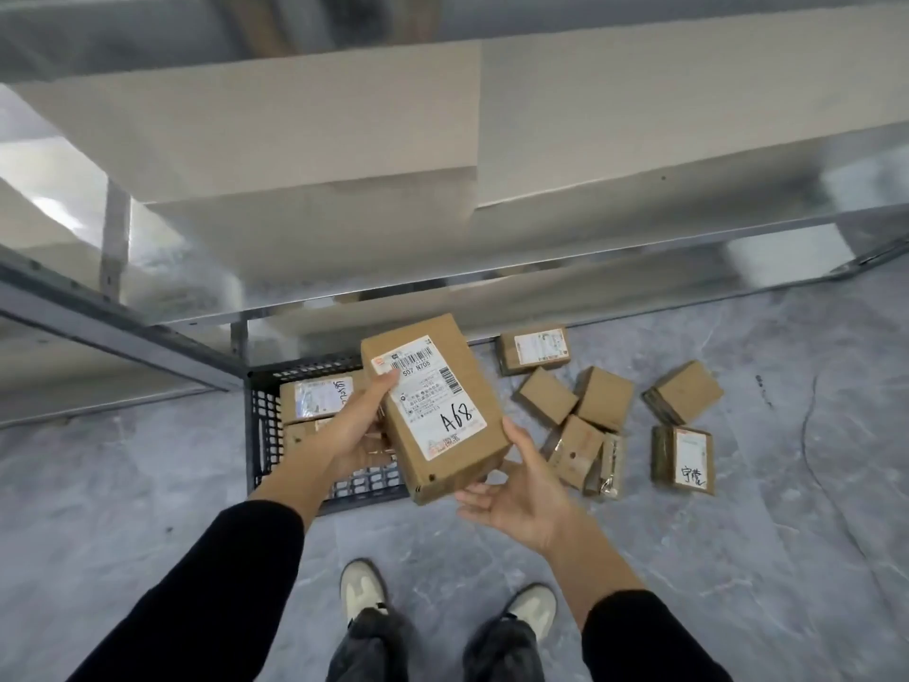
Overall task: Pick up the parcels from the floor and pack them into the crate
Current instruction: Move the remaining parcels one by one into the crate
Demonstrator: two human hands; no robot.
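Note:
A brown cardboard parcel with a white label marked "A68" is held above the black plastic crate. My left hand grips its left side with the thumb on the label. My right hand supports its lower right corner from below, fingers spread. Inside the crate lie two labelled parcels at the far left. Several more brown parcels lie scattered on the floor to the right of the crate, one with a handwritten label.
Metal shelving with large cardboard boxes stands right behind the crate, its lower rail close above the crate's back. Grey marble-pattern floor spreads around. My shoes stand just in front of the crate.

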